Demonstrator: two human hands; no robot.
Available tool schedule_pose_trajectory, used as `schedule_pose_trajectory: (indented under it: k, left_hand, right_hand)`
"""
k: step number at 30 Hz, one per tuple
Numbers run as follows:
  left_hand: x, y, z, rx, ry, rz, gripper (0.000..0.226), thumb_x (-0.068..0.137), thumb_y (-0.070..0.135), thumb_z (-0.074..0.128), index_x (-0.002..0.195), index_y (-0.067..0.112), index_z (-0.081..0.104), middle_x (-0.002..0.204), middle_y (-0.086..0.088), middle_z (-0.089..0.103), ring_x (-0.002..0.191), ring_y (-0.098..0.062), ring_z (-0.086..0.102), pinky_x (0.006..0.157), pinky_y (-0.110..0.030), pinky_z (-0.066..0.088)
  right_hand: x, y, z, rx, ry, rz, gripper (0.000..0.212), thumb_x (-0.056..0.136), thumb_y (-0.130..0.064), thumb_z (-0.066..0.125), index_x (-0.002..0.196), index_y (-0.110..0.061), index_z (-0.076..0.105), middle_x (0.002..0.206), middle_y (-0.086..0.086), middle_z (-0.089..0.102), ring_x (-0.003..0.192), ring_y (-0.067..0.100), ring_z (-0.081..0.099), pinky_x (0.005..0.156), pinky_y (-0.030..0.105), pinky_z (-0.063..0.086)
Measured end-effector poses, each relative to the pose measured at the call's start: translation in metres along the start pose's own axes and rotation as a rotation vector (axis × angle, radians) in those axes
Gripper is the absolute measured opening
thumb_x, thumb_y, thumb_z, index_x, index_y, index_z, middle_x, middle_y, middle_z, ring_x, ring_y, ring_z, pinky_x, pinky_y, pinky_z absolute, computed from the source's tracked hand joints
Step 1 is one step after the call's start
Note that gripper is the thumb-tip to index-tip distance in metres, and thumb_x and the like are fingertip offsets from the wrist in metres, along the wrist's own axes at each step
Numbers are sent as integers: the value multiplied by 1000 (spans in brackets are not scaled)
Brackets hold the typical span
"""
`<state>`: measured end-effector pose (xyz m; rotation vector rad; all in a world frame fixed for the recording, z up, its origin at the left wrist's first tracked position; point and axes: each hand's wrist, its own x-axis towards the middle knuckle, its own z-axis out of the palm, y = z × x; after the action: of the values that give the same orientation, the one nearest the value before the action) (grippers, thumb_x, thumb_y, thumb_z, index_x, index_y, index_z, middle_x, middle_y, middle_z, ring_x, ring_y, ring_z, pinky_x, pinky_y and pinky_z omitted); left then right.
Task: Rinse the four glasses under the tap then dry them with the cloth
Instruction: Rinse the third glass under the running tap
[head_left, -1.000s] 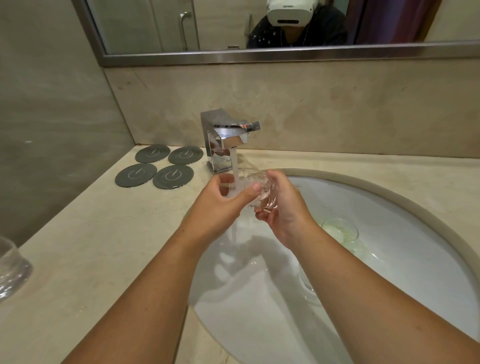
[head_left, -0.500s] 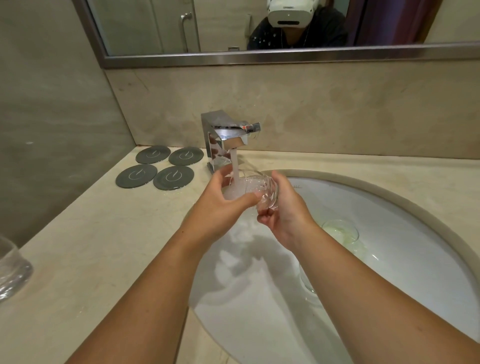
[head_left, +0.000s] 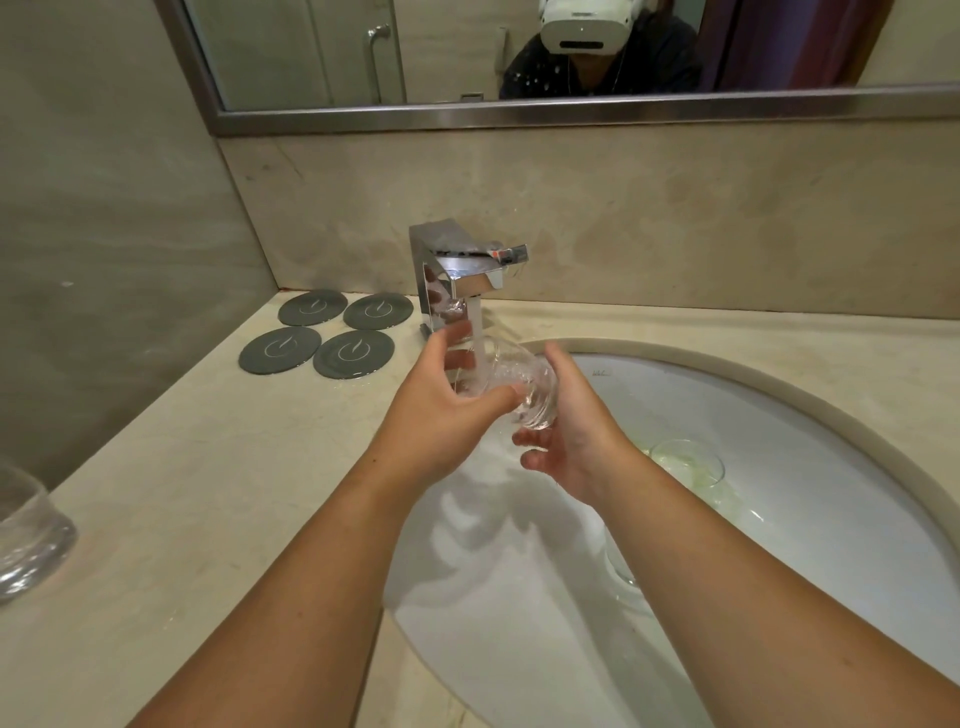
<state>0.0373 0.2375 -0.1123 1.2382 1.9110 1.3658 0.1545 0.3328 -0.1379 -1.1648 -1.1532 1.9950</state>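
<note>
left hand (head_left: 441, 410) and right hand (head_left: 576, 436) curl fingers round a clear glass tumbler (head_left: 524, 379), rinsing under the square chrome tap (head_left: 457, 275); next, probably drain it.

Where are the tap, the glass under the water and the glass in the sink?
tap (head_left: 470, 275), head view, on its spout.
glass under the water (head_left: 537, 402), head view, on its ribbed wall.
glass in the sink (head_left: 685, 460), head view, on its open top.

Head-worn wide-angle view, forward and down, close above sink (head_left: 831, 493) and tap (head_left: 457, 275).
</note>
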Motion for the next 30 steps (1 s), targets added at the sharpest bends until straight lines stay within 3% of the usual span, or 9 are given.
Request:
schedule_pose_trajectory:
  k: [3,6,13,16,19,22,24,26,30]
  left_hand:
    - [-1,0,1,-6,-34,30,80,83,31,87,150,42,47,132,23,64,111,22,58,105,-26,51]
    - [1,-4,1,-17,-57,18,84,74,39,82,150,47,46,134,24,66,119,13,62,113,-40,51]
    - [2,-6,4,-44,-15,-69,113,56,97,73,151,47,40,146,20,58,135,-3,57,114,-46,51]
    - [1,-6,4,-53,-3,-97,94,60,90,73,140,50,44,135,25,62,128,-5,64,110,-46,54]
    - [4,-5,3,-59,16,-102,97,60,76,76,147,42,47,133,14,67,127,-9,65,109,-47,54]
    - [4,-2,1,-51,26,-82,87,72,60,80,150,41,47,131,18,64,126,-4,62,109,-44,54]
    - [3,-2,1,-31,22,-58,75,85,44,83,150,43,46,127,21,62,119,6,61,105,-32,52]
    - [2,-3,1,-8,6,-34,71,88,36,83,148,46,45,125,24,61,112,17,58,100,-24,50]
    - [3,-7,2,-14,-39,-22,82,76,45,81,149,48,44,131,23,64,117,15,60,112,-36,49]
  right_hand:
    - [-2,-1,2,75,-2,-11,43,100,-61,58,103,-20,71,72,1,59,48,16,46,45,27,34]
    - [-2,-2,3,133,20,-68,33,102,-48,61,95,-16,69,66,1,59,48,16,43,49,30,34]
    - [0,-3,4,132,50,-181,26,102,-40,62,99,-16,68,75,4,52,50,17,45,50,30,34]
    - [2,-2,3,107,45,-218,23,101,-38,62,102,-17,71,77,5,56,51,17,47,49,29,35]
    - [1,-3,3,90,7,-201,27,100,-40,61,105,-16,73,80,5,64,56,19,54,49,30,40]
    - [0,-2,2,36,-1,-88,48,99,-63,53,108,-22,76,87,2,68,63,19,57,49,29,41]
    - [-1,0,1,6,14,-22,55,98,-72,49,106,-24,74,89,1,63,57,16,51,47,27,35]
    - [-2,0,1,49,-9,-8,48,101,-66,51,101,-23,71,84,1,58,51,15,43,45,26,30]
    - [-2,-3,3,138,14,-57,32,102,-45,56,97,-17,71,80,4,57,53,15,40,46,27,32]
